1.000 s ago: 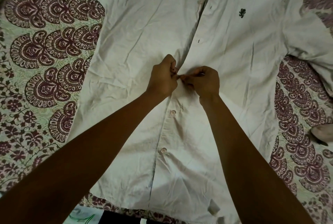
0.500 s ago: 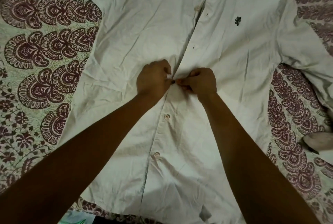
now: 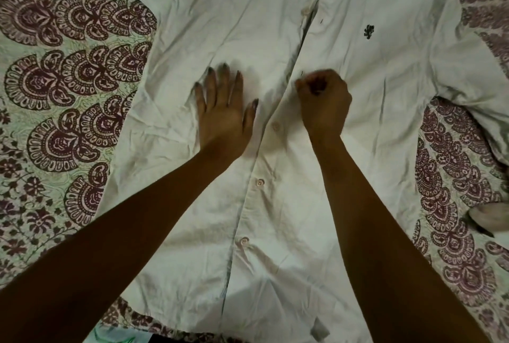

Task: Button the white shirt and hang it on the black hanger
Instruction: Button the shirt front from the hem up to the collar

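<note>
The white shirt [image 3: 344, 149] lies front-up and spread flat on a bed covered by a patterned bedsheet [image 3: 63, 89] printed with maroon fan shapes on pale green. The shirt's collar end points away from the person, and a small dark embroidered logo [image 3: 368, 31] sits on the chest panel at the right of the view.

Along the placket, three buttons near the hem are fastened: the lowest button [image 3: 244, 241], the middle button [image 3: 259, 182] and the upper fastened button [image 3: 275, 125]. Farther up, the placket gapes open, with two loose buttons [image 3: 305, 10] showing on the underlying edge.

The left hand [image 3: 224, 116] lies open, palm down, fingers spread, pressing flat on the shirt panel just beside the placket; it grips nothing. The right hand [image 3: 323, 100] is curled into a loose fist at the placket edge just above the upper fastened button, its fingertips pinched on the cloth there. Both bare forearms reach in from the bottom of the view across the shirt.
</note>
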### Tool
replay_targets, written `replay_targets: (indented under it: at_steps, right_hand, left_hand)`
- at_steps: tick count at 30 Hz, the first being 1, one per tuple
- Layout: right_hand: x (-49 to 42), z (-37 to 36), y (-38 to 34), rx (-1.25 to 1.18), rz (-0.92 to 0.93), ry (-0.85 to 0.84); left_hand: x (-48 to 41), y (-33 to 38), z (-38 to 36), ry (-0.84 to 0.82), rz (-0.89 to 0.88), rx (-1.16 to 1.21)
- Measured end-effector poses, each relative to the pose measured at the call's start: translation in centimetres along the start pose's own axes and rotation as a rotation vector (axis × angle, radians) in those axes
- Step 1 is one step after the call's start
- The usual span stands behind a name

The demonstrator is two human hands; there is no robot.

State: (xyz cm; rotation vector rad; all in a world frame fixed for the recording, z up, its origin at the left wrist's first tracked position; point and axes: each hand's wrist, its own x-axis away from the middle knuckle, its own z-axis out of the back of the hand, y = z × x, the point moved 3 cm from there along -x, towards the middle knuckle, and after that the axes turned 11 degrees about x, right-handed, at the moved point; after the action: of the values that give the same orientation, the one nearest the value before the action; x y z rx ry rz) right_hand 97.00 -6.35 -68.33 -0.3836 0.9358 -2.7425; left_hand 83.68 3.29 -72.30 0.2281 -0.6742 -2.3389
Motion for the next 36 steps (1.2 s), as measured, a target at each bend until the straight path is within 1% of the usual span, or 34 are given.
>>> replay_targets:
  at_steps: [2, 4, 5, 7, 10, 14, 19, 23, 26, 32, 34, 36]
  right_hand:
    - [-1.1, -0.8, -1.3, 0.003, 0.017, -0.022]
    - [-2.0, -1.9, -1.9, 0.097, -0.044, -0.082]
    - [-2.4, -2.4, -1.9, 0.147, -0.080, -0.101]
    - [-3.1, -2.8, -1.6, 0.189, -0.138, -0.092]
    - [-3.5, -2.3, -0.9, 0.137, -0.210, -0.085]
    - [-3.0, -1.5, -0.7, 0.085, -0.193, -0.111]
    - [-3.2, -2.6, -0.9, 0.191, -0.106, -0.211]
    - [-2.9, -2.4, -0.7, 0.172, -0.157, -0.109]
    - [-2.9, -2.0, -0.3, 0.051, -0.251, -0.124]
    - [-2.9, -1.3, 0.3, -0.495, -0.616, -0.332]
    - [-2.9, -1.3, 0.2, -0.558, -0.646, -0.357]
    - [-3.0, -1.6, 0.3, -0.542, -0.630, -0.349]
  left_hand:
    - [-2.1, 1.3, 0.4, 0.086, -0.051, 0.124]
    - [-4.1, 2.6, 0.6, 0.122, -0.028, 0.288]
    - [-5.0, 3.1, 0.5, 0.100, 0.013, 0.374]
    - [-6.7, 3.7, -0.1, -0.014, 0.075, 0.475]
    - [-8.2, 4.4, -1.1, -0.182, 0.047, 0.436]
    - [-9.1, 4.9, -1.1, -0.197, 0.042, 0.414]
    - [-10.1, 5.0, -1.1, -0.274, 0.069, 0.435]
    - [-10.0, 5.0, -1.1, -0.300, 0.053, 0.438]
    - [-10.4, 4.8, -1.1, -0.315, 0.047, 0.430]
    - [-11.2, 5.6, -1.1, -0.367, 0.054, 0.368]
    - [-11.2, 5.7, -1.0, -0.379, 0.069, 0.367]
    - [-11.2, 5.7, -1.0, -0.409, 0.117, 0.445]
